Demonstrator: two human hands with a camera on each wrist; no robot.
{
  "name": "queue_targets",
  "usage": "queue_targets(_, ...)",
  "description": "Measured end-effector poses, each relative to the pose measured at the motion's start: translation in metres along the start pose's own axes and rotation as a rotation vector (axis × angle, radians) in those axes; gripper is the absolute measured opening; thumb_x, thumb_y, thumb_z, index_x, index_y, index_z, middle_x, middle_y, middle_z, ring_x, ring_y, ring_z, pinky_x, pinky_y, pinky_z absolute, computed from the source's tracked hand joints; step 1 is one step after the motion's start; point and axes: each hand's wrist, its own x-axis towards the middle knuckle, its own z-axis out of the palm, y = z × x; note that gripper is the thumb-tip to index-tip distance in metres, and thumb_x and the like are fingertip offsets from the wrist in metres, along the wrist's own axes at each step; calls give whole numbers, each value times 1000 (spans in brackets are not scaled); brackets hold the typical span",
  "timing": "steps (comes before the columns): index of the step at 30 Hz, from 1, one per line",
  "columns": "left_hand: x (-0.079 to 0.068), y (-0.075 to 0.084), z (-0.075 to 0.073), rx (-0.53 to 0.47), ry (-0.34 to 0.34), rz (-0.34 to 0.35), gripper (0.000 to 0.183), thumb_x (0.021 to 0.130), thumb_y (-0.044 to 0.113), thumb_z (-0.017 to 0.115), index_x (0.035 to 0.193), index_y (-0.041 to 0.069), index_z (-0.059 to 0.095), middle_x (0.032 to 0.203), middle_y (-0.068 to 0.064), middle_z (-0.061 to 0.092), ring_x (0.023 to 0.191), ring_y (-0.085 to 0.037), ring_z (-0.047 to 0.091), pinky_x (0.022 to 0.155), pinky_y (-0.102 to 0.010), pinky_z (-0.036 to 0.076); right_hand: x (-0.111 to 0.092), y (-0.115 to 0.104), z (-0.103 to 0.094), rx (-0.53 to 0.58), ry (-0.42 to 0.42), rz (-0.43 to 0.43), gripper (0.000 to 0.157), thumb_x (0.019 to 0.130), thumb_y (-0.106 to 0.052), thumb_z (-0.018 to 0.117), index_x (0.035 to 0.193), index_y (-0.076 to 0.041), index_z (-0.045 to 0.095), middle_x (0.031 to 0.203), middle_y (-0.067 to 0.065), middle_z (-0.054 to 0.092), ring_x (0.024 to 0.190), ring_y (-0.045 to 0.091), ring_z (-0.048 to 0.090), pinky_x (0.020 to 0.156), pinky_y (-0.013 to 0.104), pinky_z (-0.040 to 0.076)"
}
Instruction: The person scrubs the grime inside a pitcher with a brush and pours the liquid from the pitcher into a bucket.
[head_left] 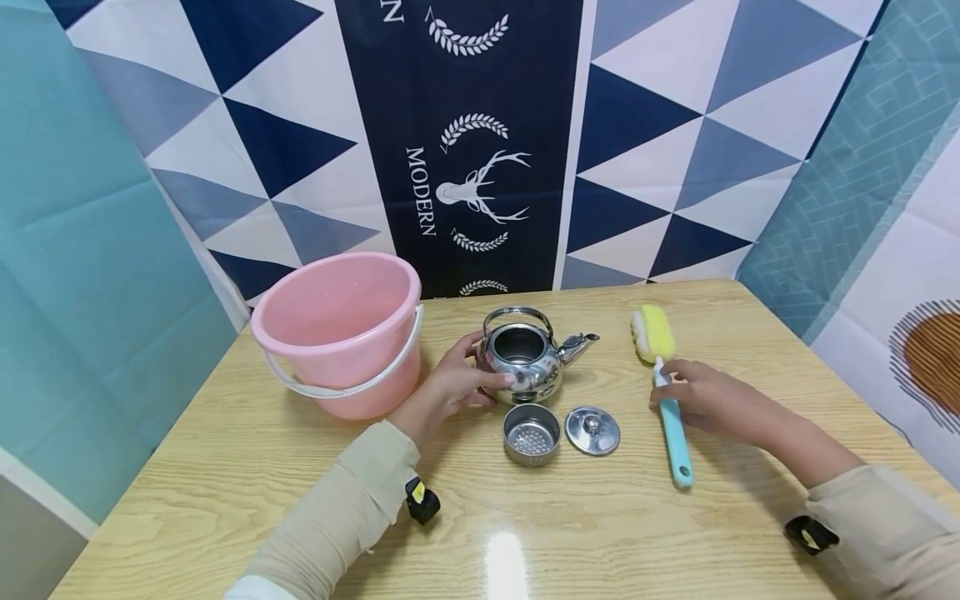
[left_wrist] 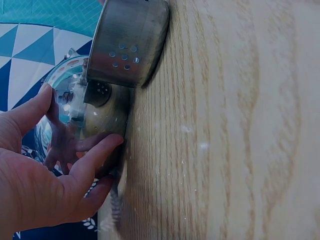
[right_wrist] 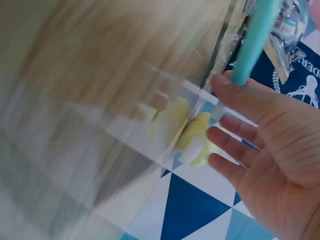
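Observation:
A shiny metal teapot with its lid off and its handle upright stands on the table, spout to the right. My left hand holds its round body from the left; in the left wrist view, the thumb and fingers spread around the polished side. In front of it sit a perforated strainer cup and a round lid with a knob. At the right, my right hand grips the turquoise handle of a sponge brush, its yellow and white head pointing away. The right wrist view shows the thumb against the handle.
A pink bucket with a white handle stands at the back left, close to my left forearm. The wooden table meets a patterned cloth backdrop at its far edge.

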Motion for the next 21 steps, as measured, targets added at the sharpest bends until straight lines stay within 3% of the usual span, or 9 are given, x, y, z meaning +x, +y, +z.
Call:
queue_targets(3,0,0,0,0,-1,-1,92,73,-11,80,147,29,42,148,-13,32,102,-34,58,75,-49,59,5,-2,-1,4,39,-22,52,53,7,90,99,-11,73,101,20,64,89,36,63,69,48,57)
queue_targets(6,0,0,0,-2,-4,2,91,73,-10,80,147,29,42,148,-13,32,101,-34,58,73,-48,59,8,-4,-4,2,48,-5,38,72,-3,85,107,-9,70,104,23,64,92,39,63,72,51,56)
queue_targets(8,-1,0,-1,0,-4,5,91,73,-10,80,147,28,42,148,-13,33,100,-34,59,72,-47,60,10,-6,-7,-7,57,15,20,93,-19,68,111,-8,68,107,24,63,94,40,63,75,51,56)
queue_targets(10,-1,0,-1,0,-6,5,91,73,-10,80,147,28,42,148,-13,33,100,-34,59,71,-47,60,13,-6,-9,-17,72,30,35,104,-30,42,112,-7,66,109,25,63,96,41,62,76,52,56)
queue_targets(13,-1,0,-1,2,-3,1,91,73,-9,80,146,29,42,149,-13,33,101,-34,59,71,-46,60,18,-5,-13,-46,98,48,20,101,-17,55,112,-4,65,108,24,64,96,41,62,74,52,56)
queue_targets(14,-1,0,-1,3,-1,1,91,73,-9,80,146,29,42,149,-13,33,102,-35,59,71,-46,60,21,-4,-14,-50,108,53,18,94,-6,64,112,-3,65,107,24,64,95,41,62,74,53,56)
queue_targets(17,-1,0,-2,6,2,1,91,73,-9,81,146,28,42,149,-13,32,104,-35,58,71,-46,60,29,1,-21,-53,139,102,55,61,21,77,109,-3,65,104,20,64,93,40,62,74,53,55)
queue_targets(19,-1,0,-2,6,-1,0,91,73,-9,81,147,28,42,149,-13,32,105,-35,57,71,-46,60,33,5,-26,-34,168,149,59,57,26,77,106,-3,64,103,19,63,94,40,60,76,54,53)
queue_targets(21,-1,0,-2,7,-4,-2,90,74,-9,81,147,28,42,148,-13,33,105,-35,57,72,-46,60,37,9,-29,-5,206,198,54,60,25,76,105,-3,64,102,17,64,94,39,60,78,53,52)
